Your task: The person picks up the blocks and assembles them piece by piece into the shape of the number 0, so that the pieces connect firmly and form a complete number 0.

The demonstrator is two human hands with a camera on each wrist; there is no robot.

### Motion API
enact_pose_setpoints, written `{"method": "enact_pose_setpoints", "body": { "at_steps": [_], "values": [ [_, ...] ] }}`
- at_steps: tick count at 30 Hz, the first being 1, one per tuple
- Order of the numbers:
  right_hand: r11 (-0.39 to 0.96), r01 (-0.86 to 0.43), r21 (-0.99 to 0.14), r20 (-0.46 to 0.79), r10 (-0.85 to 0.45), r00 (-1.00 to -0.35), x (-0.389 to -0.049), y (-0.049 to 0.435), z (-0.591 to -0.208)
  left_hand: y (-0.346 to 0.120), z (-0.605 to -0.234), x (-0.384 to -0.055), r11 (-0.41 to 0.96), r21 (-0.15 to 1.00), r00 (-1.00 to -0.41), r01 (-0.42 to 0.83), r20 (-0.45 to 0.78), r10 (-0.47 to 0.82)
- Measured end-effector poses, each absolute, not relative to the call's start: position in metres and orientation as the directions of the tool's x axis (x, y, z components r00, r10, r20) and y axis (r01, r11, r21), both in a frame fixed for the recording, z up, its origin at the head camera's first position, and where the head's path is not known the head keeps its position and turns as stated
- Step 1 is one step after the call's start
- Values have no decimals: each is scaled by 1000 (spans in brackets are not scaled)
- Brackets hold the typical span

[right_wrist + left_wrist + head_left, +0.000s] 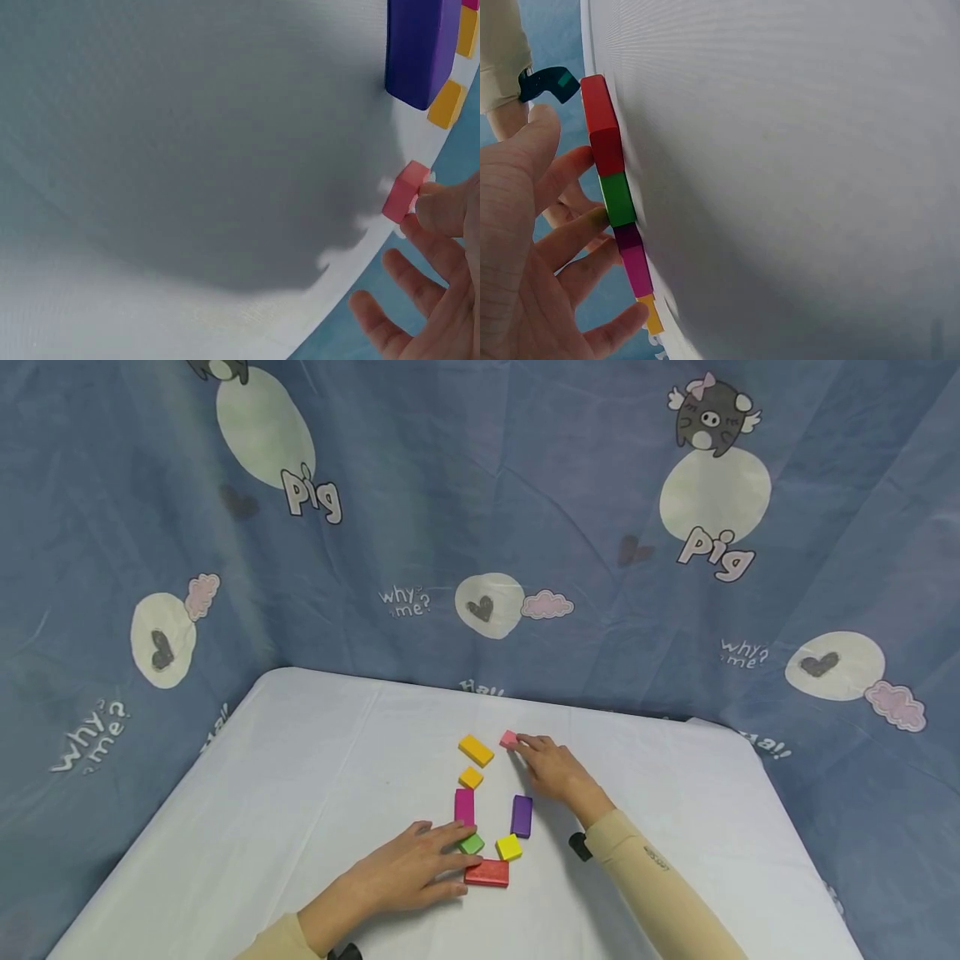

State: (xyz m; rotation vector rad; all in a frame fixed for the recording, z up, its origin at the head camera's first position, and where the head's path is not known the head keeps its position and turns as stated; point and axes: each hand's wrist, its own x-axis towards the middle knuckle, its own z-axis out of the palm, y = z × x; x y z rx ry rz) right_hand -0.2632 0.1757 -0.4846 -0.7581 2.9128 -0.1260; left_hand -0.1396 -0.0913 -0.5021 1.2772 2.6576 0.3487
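My right hand [555, 770] pinches a small pink block [507, 738] between thumb and index finger at the far end of a loop of coloured blocks. In the right wrist view the pink block [406, 192] sits at the fingertips, the other fingers spread apart. My left hand [401, 868] lies beside the near left part of the loop, fingers extended. Its fingertips reach the red block [487, 874] and green block [472, 844], by the magenta block [464, 807]. From the left wrist view, the red block [604, 124] and green block [617, 199] stand in line past the fingers.
A purple block [522, 817] and yellow block [508, 847] form the loop's right side. An orange square block [471, 777] and a longer orange block [476, 749] continue its left side. The white-covered table [337, 768] meets a blue patterned curtain [465, 510] behind.
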Motion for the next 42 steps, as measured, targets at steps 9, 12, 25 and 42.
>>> {"method": "enact_pose_setpoints", "body": {
  "at_steps": [9,12,25,42],
  "values": [
    [854,-508,-115,-40,-515,-856,-264,177,-482,-91,-503,-138,603,288,-619,744,-43,784],
    [856,-499,-137,-57,-510,-858,-263,177,-482,-91,-503,-138,604,291,-620,742,-45,783],
    [855,-495,-154,9,-500,-866,-261,187,-486,-92,-501,-139,606,309,-621,733,-60,782],
    [844,-496,-205,11,-505,-863,-253,189,-488,-92,-502,-140,597,294,-614,747,-40,788]
  ]
}}
